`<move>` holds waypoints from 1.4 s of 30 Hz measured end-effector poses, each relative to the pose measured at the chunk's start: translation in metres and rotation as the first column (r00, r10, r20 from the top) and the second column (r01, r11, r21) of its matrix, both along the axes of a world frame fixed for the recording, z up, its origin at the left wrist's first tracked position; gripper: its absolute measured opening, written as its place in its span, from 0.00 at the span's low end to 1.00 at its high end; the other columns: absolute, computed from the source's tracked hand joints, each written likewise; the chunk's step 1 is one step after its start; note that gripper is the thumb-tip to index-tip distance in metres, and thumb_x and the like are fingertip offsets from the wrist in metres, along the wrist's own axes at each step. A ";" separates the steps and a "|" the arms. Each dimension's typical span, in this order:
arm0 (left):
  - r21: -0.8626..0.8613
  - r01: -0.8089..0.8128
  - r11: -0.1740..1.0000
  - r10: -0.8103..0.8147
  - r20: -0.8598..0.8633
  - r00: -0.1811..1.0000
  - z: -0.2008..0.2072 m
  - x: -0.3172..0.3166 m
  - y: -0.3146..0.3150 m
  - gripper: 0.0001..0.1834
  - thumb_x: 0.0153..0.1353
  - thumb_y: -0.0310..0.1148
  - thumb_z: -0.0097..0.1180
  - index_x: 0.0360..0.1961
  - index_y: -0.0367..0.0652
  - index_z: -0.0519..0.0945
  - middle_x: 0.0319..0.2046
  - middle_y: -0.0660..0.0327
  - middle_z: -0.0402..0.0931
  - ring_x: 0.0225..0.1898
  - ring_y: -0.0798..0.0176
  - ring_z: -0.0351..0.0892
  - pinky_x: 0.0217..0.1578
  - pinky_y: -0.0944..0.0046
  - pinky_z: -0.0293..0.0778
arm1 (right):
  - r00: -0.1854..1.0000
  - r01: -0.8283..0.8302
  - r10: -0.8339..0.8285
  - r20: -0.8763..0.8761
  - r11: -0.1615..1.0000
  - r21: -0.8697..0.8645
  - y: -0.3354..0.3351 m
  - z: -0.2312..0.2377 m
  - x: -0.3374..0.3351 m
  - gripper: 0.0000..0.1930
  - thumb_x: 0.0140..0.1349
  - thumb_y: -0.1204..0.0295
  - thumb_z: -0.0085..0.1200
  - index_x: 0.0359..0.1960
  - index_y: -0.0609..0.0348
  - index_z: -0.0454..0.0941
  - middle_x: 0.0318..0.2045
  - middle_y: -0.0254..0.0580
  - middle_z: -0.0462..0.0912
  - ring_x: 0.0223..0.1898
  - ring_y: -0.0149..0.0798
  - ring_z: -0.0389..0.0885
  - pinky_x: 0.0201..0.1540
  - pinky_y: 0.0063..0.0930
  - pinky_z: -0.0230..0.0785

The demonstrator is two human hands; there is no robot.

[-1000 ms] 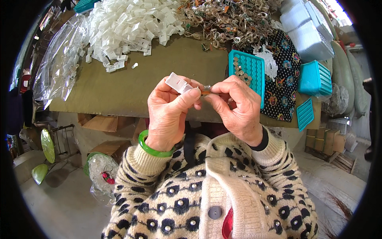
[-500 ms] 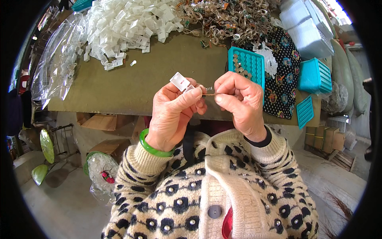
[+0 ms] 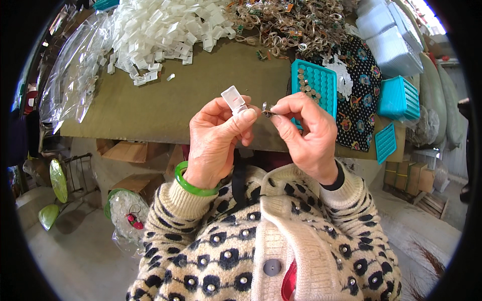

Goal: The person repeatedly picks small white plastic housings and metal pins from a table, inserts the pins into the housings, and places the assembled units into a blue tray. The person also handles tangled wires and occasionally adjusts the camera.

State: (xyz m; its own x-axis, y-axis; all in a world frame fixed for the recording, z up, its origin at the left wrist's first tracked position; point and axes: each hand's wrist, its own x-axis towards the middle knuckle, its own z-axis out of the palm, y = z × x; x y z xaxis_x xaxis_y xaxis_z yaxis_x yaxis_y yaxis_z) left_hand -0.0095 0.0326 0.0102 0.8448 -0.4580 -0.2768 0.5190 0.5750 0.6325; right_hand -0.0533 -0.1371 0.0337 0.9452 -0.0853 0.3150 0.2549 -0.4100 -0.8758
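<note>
A small white plastic case [image 3: 232, 98] stands up from my left hand [image 3: 213, 133], pinched between the thumb and fingers. My right hand [image 3: 311, 133] is closed in a pinch, close to the left fingertips. Its thumb and forefinger grip a small dark part with a shiny coil [image 3: 266, 110], too small to make out fully. Just behind the right hand lies a teal tray [image 3: 329, 85] with rows of round pockets. Several small round metal discs [image 3: 303, 83] sit along its left side.
On the table [image 3: 125, 115], a heap of white plastic cases [image 3: 160, 30] lies at the back beside clear plastic film [image 3: 75, 70]. Wired circuit boards [image 3: 281, 25] are piled to their right. Teal trays [image 3: 399, 98] and white trays [image 3: 394, 50] are stacked on the right, by a patterned cloth [image 3: 359, 108].
The right fingers have turned the small part, so its coil now stands beside the fingertips; the thin strand stretched between my hands no longer shows. The white case has tilted slightly.
</note>
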 end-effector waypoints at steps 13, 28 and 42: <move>-0.039 0.056 0.998 -0.055 0.030 0.998 -0.008 0.000 -0.005 0.18 0.59 0.20 0.60 0.52 0.31 0.76 0.43 0.52 0.81 0.40 0.60 0.83 0.44 0.59 0.82 | 0.961 0.047 0.099 -0.258 0.861 0.507 -0.004 0.006 0.001 0.03 0.62 0.81 0.54 0.36 0.65 0.74 0.28 0.40 0.80 0.22 0.24 0.71 0.25 0.18 0.65; -0.162 -0.093 0.982 0.127 0.214 0.968 -0.026 -0.008 -0.014 0.15 0.52 0.13 0.64 0.42 0.34 0.80 0.37 0.54 0.82 0.38 0.61 0.83 0.42 0.62 0.82 | 0.952 0.066 0.036 -0.305 0.946 0.318 0.008 0.012 -0.008 0.04 0.65 0.77 0.54 0.35 0.66 0.75 0.27 0.33 0.77 0.23 0.20 0.70 0.26 0.14 0.63; 0.014 -0.179 0.984 0.174 0.165 0.971 -0.007 -0.009 -0.017 0.10 0.56 0.17 0.63 0.40 0.33 0.80 0.34 0.58 0.83 0.33 0.69 0.82 0.38 0.71 0.78 | 0.908 0.158 -0.002 0.420 0.927 -0.339 0.016 -0.010 -0.003 0.15 0.47 0.89 0.54 0.38 0.65 0.76 0.32 0.49 0.76 0.29 0.45 0.78 0.27 0.31 0.72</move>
State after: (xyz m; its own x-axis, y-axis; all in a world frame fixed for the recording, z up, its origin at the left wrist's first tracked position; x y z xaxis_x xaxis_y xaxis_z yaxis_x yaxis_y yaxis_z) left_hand -0.0187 0.0153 0.0032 0.9463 -0.2916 -0.1396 0.2996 0.6286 0.7177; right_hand -0.0564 -0.1206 0.0235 0.7221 0.0373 0.6908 0.5066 -0.7084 -0.4914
